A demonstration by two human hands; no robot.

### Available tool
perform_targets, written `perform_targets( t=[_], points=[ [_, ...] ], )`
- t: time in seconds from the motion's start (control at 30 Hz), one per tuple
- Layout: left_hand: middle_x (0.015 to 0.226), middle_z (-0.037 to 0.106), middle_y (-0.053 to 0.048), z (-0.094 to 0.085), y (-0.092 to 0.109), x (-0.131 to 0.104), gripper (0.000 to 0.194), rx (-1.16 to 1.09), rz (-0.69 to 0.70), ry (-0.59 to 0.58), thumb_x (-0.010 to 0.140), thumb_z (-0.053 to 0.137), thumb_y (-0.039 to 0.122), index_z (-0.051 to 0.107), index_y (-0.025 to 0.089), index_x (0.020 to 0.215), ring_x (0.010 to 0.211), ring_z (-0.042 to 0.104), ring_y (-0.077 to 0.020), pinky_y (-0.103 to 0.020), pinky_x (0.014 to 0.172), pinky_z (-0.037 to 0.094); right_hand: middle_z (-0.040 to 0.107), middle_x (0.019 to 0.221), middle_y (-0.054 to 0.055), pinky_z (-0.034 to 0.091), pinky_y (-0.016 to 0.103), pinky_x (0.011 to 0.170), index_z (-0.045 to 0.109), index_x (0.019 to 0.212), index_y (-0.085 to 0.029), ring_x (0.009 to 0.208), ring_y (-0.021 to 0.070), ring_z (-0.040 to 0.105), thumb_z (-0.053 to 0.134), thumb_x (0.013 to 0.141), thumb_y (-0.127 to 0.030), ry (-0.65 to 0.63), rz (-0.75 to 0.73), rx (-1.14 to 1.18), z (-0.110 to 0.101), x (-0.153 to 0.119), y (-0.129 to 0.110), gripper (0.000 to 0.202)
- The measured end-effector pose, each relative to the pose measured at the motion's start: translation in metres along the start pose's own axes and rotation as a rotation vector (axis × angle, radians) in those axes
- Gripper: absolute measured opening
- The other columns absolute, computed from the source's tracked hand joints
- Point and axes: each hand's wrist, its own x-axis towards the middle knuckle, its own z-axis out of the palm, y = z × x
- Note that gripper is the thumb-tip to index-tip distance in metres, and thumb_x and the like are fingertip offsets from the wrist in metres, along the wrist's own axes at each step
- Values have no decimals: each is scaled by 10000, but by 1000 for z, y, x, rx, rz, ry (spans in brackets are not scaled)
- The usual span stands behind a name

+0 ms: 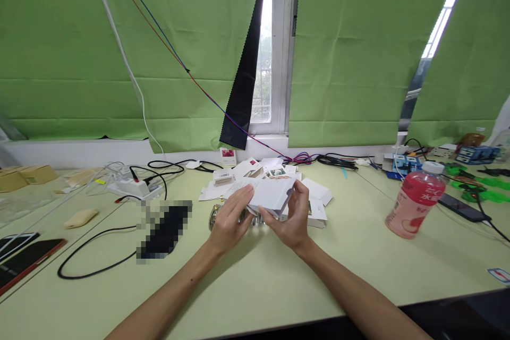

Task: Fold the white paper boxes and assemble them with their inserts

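Between my two hands, above the table, is a small white cardboard box (272, 194). My left hand (233, 219) grips its left side, fingers laid along the top edge and thumb underneath. My right hand (292, 219) holds the right end, with the thumb at the front and the fingers curled behind. Shiny metal items (215, 217), gold and silver, lie partly hidden behind my left hand. Behind the box spreads a pile of white boxes and papers (249, 169), some with small printed pictures. One white box (317, 212) lies just right of my right hand.
A pink drink bottle (416, 201) stands at the right, near a dark phone (464, 207). To the left are a pixelated dark device (167, 231) on a black cable, a power strip (133, 187) and a red-edged phone (27, 263). Cables (337, 161) run along the wall.
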Motion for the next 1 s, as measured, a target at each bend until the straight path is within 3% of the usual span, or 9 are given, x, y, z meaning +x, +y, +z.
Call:
perform_targets(
  t=[1.0],
  points=[
    [1353,669,-121,1,2,0,641,-2,-10,14,922,624,94,434,252,1513,1241,656,-279,-443,1030,591,584,1271,152,515,475,1015,411,1319,-213,1183,303,603,847,688,-254,-6,80,-77,-2,-3,5,768]
  ],
)
